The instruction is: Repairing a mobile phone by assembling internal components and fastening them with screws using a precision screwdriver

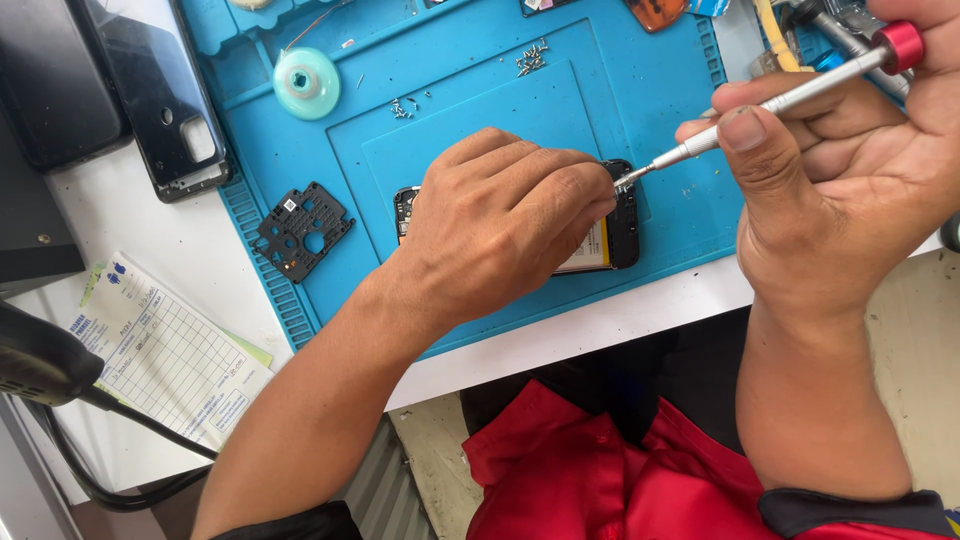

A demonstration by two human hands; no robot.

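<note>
Left hand (505, 225) presses flat on opened phone (610, 235) | right hand (830, 170) pinches screwdriver (790, 95), tip seemingly at phone's edge

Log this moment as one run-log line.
left hand: pressing opened phone | right hand: holding screwdriver, tip at phone | blue mat
</note>
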